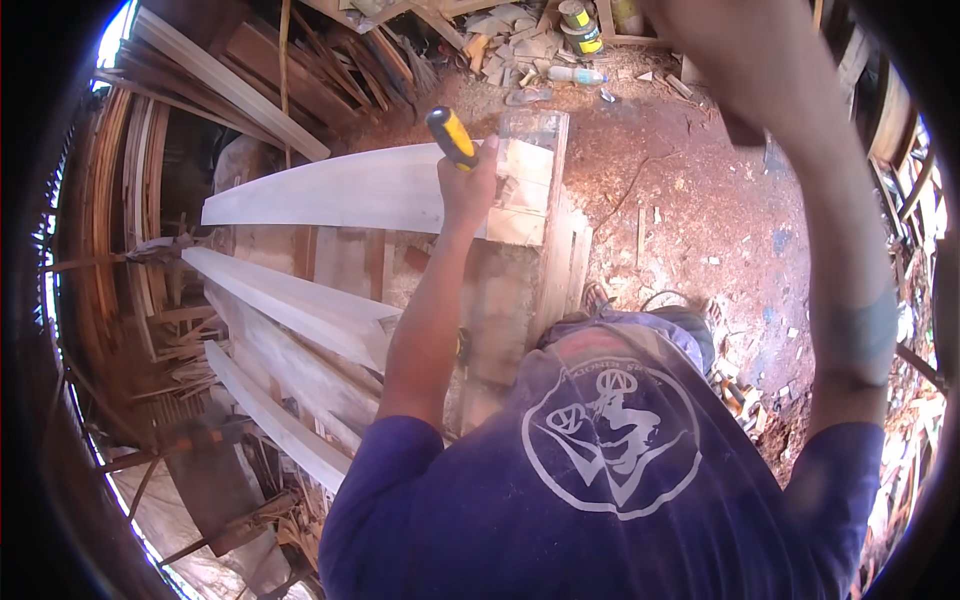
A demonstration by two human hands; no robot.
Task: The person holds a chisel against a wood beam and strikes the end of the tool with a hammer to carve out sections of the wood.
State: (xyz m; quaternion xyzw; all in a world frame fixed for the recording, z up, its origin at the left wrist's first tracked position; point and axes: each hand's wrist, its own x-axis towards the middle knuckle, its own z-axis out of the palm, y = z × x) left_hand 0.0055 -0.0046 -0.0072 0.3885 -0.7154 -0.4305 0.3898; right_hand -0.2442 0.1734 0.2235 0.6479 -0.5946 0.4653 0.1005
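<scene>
The left hand [468, 188] is clasping a yellow-and-black-handled tool [455, 138], probably light, rigid and best held mid-handle, left of the wooden block [521, 222], while the right hand [722, 62], grip indiscernible, is hovering right of it.

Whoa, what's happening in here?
A person's left hand grips a yellow-and-black tool handle near the end of a long pale board. Their right hand is raised and blurred, so its grip is hard to tell. Other pale boards lie nearby, and wood scraps litter the floor.
</scene>
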